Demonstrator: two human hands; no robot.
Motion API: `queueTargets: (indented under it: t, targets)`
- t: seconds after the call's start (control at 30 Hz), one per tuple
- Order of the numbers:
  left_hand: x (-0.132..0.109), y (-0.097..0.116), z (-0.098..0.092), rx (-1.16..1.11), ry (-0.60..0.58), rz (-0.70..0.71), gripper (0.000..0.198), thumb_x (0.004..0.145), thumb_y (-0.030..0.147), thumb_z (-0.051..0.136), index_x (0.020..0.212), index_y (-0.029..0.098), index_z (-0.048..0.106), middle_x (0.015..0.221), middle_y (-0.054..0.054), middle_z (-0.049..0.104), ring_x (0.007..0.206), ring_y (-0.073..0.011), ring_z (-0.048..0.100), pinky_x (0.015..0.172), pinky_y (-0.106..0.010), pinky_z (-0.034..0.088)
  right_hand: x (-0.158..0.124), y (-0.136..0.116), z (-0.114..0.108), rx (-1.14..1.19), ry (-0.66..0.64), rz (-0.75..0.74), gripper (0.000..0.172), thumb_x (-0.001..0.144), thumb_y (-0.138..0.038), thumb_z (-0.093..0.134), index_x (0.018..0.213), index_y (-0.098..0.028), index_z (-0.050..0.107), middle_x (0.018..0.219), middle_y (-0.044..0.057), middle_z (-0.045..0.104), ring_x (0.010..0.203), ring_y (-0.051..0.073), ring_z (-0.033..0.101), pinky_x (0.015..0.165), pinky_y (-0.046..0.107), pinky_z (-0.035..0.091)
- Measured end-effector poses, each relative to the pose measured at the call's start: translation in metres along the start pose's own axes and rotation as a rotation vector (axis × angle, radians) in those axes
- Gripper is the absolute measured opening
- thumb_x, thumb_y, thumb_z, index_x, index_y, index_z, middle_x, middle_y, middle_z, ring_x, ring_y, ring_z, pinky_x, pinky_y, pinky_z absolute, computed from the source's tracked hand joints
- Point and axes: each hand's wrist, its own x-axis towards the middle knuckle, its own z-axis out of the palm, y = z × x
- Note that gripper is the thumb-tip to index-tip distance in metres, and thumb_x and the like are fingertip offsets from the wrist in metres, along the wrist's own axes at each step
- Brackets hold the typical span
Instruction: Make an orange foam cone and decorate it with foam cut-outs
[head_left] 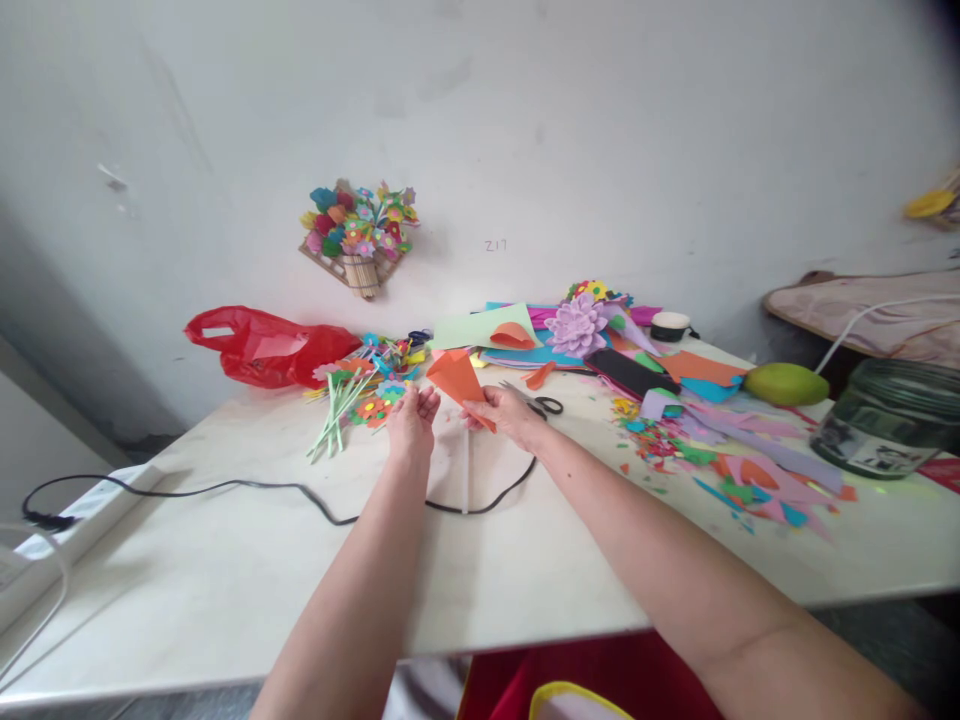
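Observation:
My right hand [504, 412] pinches the lower right edge of an orange piece of craft sheet [456, 380], which looks folded or creased and is held above the table. Left of it is my left hand [412, 418], palm up with loosely bent fingers, and nothing shows in it. A gap separates its fingertips from the orange piece. Beside my left hand lie pale green stems [339, 412] and several paper flowers [373, 408]. Dark-handled scissors [546, 405] rest just behind my right hand, partly hidden by it. Below the hands stands out a thin whitish strip [468, 475].
A red plastic bag [270, 345] lies at the back left. Coloured scraps [765, 485], a purple flower [576, 325], a green oval object [786, 384] and a glass jar [889, 425] are rightward. A black cable [300, 487] crosses the table from a power strip [82, 520].

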Motion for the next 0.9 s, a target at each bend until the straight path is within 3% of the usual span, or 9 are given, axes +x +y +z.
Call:
queueTargets:
  t: [0.3, 0.4, 0.63, 0.77, 0.83, 0.9]
  targets:
    - [-0.004, 0.000, 0.004, 0.109, -0.226, 0.034, 0.013, 0.076, 0.025, 0.063, 0.075, 0.013, 0.059, 0.069, -0.005, 0.069, 0.060, -0.0119, 0.065, 0.071, -0.027, 0.052, 0.003, 0.006, -0.001, 0.083, 0.017, -0.010, 0.038, 0.068, -0.047, 0.070, 0.085, -0.015, 0.060, 0.077, 0.005, 0.067, 0.064, 0.013, 0.064, 0.064, 0.027, 0.053]
    - [-0.005, 0.001, 0.005, 0.170, -0.247, 0.035, 0.015, 0.073, 0.026, 0.066, 0.077, 0.013, 0.061, 0.067, -0.004, 0.068, 0.058, -0.0116, 0.064, 0.068, -0.026, 0.052, 0.002, 0.006, 0.001, 0.101, 0.004, -0.005, 0.039, 0.068, -0.047, 0.070, 0.087, -0.015, 0.060, 0.077, 0.005, 0.068, 0.064, 0.013, 0.064, 0.064, 0.026, 0.053]
    - [-0.007, 0.009, 0.003, 0.376, -0.150, 0.088, 0.030, 0.060, 0.038, 0.074, 0.065, 0.013, 0.057, 0.047, 0.002, 0.055, 0.043, -0.0098, 0.053, 0.054, -0.025, 0.049, 0.001, 0.006, 0.000, 0.139, 0.029, 0.007, 0.037, 0.068, -0.046, 0.070, 0.084, -0.014, 0.060, 0.076, 0.005, 0.068, 0.063, 0.012, 0.064, 0.063, 0.025, 0.053]
    - [0.000, 0.010, -0.002, 0.510, -0.096, 0.196, 0.038, 0.072, 0.045, 0.062, 0.049, 0.018, 0.047, 0.036, 0.006, 0.039, 0.034, -0.0073, 0.035, 0.049, -0.026, 0.046, 0.000, 0.004, 0.000, 0.128, 0.042, 0.011, 0.037, 0.069, -0.047, 0.069, 0.081, -0.014, 0.060, 0.077, 0.006, 0.068, 0.061, 0.011, 0.062, 0.062, 0.025, 0.052]
    - [0.004, 0.009, -0.005, 0.576, -0.016, 0.219, 0.041, 0.076, 0.045, 0.057, 0.047, 0.019, 0.043, 0.039, 0.004, 0.040, 0.037, -0.0090, 0.037, 0.051, -0.026, 0.046, -0.001, 0.003, 0.000, 0.116, 0.038, 0.005, 0.038, 0.069, -0.049, 0.068, 0.081, -0.014, 0.059, 0.076, 0.005, 0.068, 0.060, 0.011, 0.061, 0.061, 0.024, 0.051]
    - [0.006, 0.007, -0.007, 0.598, 0.033, 0.245, 0.032, 0.076, 0.041, 0.059, 0.056, 0.018, 0.051, 0.051, 0.001, 0.050, 0.050, -0.0118, 0.048, 0.057, -0.025, 0.046, -0.001, 0.003, 0.001, 0.110, 0.030, -0.003, 0.040, 0.069, -0.051, 0.067, 0.081, -0.014, 0.059, 0.075, 0.005, 0.067, 0.058, 0.010, 0.060, 0.060, 0.024, 0.050]
